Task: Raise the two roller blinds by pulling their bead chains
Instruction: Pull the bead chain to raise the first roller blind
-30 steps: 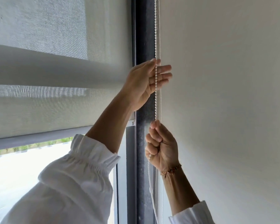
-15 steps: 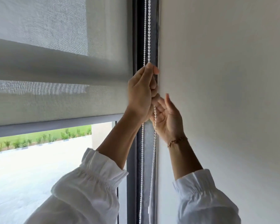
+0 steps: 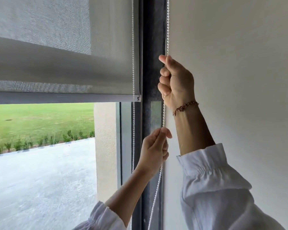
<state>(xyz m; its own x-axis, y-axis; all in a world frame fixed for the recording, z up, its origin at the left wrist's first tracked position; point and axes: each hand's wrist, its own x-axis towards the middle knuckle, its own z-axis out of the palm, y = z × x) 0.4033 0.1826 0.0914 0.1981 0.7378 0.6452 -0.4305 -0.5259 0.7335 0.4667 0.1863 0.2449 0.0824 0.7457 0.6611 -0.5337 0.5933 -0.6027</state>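
A white bead chain (image 3: 168,27) runs down along the dark window frame (image 3: 154,39) at the wall's edge. My right hand (image 3: 177,82), with a bracelet on the wrist, is shut on this chain high up. Lower down, my left hand (image 3: 154,150) pinches the same chain between thumb and fingers. A second strand (image 3: 133,47) hangs free just left of the frame. The grey roller blind (image 3: 60,63) covers the upper window, its bottom bar (image 3: 56,97) about mid-height. A second, finer mesh blind (image 3: 40,22) shows behind it.
A plain white wall (image 3: 239,63) fills the right side. Below the blind, the window pane shows a lawn (image 3: 40,117), a low hedge and a paved yard. A beige outside pillar (image 3: 106,146) stands just left of the frame.
My right hand has risen above my left and closed on the chain; my left hand has dropped low with the chain. The blind's bottom bar sits higher, showing more of the window.
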